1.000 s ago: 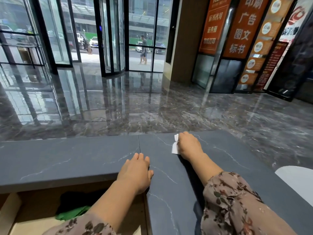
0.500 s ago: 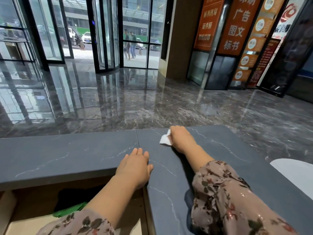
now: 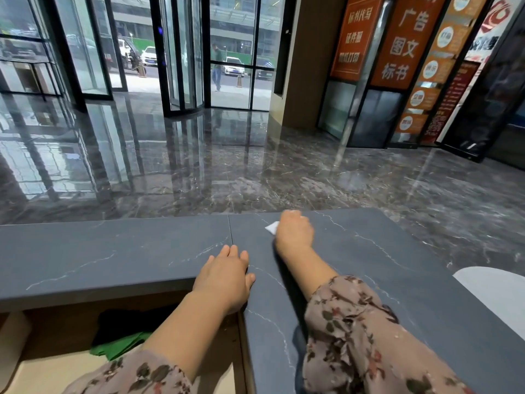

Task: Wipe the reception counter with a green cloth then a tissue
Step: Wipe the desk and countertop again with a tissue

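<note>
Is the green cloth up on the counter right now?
No, the green cloth lies on the lower desk, below the counter.

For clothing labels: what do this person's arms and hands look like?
Both arms wear loose sleeves of muted beige-pink fabric printed with dark leaves and small reddish flowers: the left sleeve and the right sleeve. Both stop short of the wrists. The left hand and right hand are bare: no gloves, rings, watch or bracelet show.
</note>
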A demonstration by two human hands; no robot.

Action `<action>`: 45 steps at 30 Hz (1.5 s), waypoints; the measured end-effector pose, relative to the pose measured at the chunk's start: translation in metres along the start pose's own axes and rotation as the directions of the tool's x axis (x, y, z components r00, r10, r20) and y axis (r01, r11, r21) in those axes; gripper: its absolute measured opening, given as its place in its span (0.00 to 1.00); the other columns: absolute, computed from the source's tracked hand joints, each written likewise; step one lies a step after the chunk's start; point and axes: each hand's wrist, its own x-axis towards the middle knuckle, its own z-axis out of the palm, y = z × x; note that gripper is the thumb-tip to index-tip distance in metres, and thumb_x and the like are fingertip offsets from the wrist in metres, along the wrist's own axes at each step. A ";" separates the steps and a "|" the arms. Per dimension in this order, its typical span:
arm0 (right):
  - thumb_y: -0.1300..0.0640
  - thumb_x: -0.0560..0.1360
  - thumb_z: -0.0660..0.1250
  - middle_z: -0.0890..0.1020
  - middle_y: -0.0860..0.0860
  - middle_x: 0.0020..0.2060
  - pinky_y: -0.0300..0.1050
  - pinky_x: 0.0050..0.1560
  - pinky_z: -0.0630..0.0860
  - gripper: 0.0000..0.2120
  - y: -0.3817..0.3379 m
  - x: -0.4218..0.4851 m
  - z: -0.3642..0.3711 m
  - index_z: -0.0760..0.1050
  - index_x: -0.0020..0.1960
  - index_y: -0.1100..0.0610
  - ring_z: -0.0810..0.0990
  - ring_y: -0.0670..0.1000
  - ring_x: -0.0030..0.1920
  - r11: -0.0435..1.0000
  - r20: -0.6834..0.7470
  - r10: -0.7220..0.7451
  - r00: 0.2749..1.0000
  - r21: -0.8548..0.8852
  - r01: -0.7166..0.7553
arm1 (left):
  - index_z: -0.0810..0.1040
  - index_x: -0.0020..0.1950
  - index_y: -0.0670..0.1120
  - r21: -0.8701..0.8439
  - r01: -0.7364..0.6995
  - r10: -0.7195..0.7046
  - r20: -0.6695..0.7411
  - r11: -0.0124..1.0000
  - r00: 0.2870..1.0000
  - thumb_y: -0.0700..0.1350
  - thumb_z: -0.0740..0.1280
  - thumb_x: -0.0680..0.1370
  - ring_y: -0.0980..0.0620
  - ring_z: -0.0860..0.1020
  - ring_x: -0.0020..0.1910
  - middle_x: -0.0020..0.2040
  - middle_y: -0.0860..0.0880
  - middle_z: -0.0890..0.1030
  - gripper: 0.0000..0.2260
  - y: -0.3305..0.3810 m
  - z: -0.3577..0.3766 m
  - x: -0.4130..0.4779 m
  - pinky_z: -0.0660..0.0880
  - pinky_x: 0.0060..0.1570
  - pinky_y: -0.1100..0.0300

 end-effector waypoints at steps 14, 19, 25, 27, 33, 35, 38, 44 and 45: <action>0.55 0.80 0.57 0.73 0.59 0.54 0.47 0.52 0.67 0.16 0.077 0.028 -0.019 0.73 0.61 0.64 0.71 0.58 0.60 0.895 0.070 -0.444 0.893 0.073 0.439 | 0.57 0.77 0.46 0.000 0.069 -0.069 0.015 0.998 0.997 0.50 0.54 0.83 0.47 0.56 0.76 0.76 0.46 0.59 0.23 0.009 -0.005 0.000 0.59 0.73 0.51; 0.52 0.81 0.57 0.75 0.60 0.58 0.50 0.57 0.71 0.19 0.181 0.036 -0.034 0.71 0.63 0.65 0.72 0.60 0.61 0.981 0.029 -0.177 0.984 -0.079 0.179 | 0.60 0.76 0.45 -0.020 0.089 -0.088 0.021 0.996 0.996 0.50 0.55 0.83 0.46 0.59 0.75 0.75 0.45 0.61 0.22 0.016 -0.009 -0.001 0.62 0.71 0.52; 0.58 0.79 0.57 0.74 0.58 0.61 0.46 0.49 0.70 0.16 0.181 0.043 -0.022 0.71 0.65 0.56 0.75 0.60 0.59 1.000 0.066 -0.031 0.997 0.007 0.031 | 0.59 0.76 0.45 -0.035 0.107 -0.107 0.004 0.994 0.994 0.49 0.55 0.83 0.45 0.60 0.75 0.75 0.44 0.61 0.22 0.018 -0.006 -0.003 0.62 0.71 0.53; 0.60 0.77 0.57 0.75 0.58 0.59 0.46 0.46 0.69 0.14 0.154 0.038 -0.016 0.72 0.61 0.57 0.77 0.60 0.56 0.999 0.047 -0.033 0.998 0.044 0.031 | 0.59 0.76 0.44 -0.032 0.111 -0.111 -0.003 0.993 0.994 0.49 0.55 0.83 0.45 0.60 0.75 0.75 0.44 0.61 0.22 0.018 -0.006 -0.001 0.62 0.70 0.53; 0.66 0.75 0.58 0.72 0.58 0.59 0.48 0.49 0.73 0.13 0.030 -0.005 0.004 0.71 0.58 0.58 0.74 0.62 0.58 0.909 0.064 -0.405 0.912 0.134 0.394 | 0.61 0.73 0.43 -0.007 0.120 -0.120 -0.015 0.993 0.993 0.48 0.54 0.82 0.45 0.62 0.72 0.69 0.45 0.66 0.19 0.020 -0.001 0.002 0.66 0.67 0.51; 0.64 0.76 0.59 0.71 0.57 0.57 0.49 0.47 0.72 0.12 0.010 -0.010 0.005 0.72 0.58 0.58 0.74 0.62 0.57 0.845 0.094 -0.530 0.843 0.140 0.516 | 0.63 0.71 0.43 0.000 0.133 -0.133 -0.014 0.991 0.991 0.48 0.54 0.82 0.46 0.64 0.68 0.64 0.45 0.67 0.18 0.020 -0.001 0.003 0.67 0.65 0.51; 0.64 0.75 0.59 0.71 0.55 0.61 0.47 0.47 0.68 0.15 0.021 0.003 0.004 0.71 0.61 0.57 0.72 0.59 0.60 0.767 0.124 -0.642 0.757 0.120 0.631 | 0.63 0.69 0.43 0.015 0.151 -0.150 -0.009 0.988 0.989 0.47 0.53 0.82 0.46 0.65 0.66 0.63 0.45 0.67 0.16 0.021 0.000 0.006 0.67 0.64 0.50; 0.65 0.76 0.58 0.64 0.53 0.73 0.49 0.66 0.68 0.29 0.130 0.059 -0.005 0.58 0.75 0.52 0.68 0.57 0.69 0.888 0.155 -0.460 0.874 0.058 0.457 | 0.61 0.71 0.43 0.024 0.161 -0.161 -0.007 0.987 0.987 0.47 0.52 0.82 0.45 0.60 0.73 0.68 0.46 0.64 0.18 0.021 0.004 0.009 0.64 0.69 0.49; 0.65 0.75 0.58 0.63 0.53 0.74 0.49 0.67 0.67 0.30 0.151 0.063 -0.009 0.58 0.76 0.52 0.67 0.57 0.70 0.910 0.163 -0.412 0.896 0.036 0.412 | 0.61 0.71 0.43 0.022 0.164 -0.164 -0.005 0.986 0.986 0.47 0.52 0.82 0.45 0.60 0.72 0.68 0.46 0.64 0.18 0.021 0.004 0.008 0.64 0.69 0.49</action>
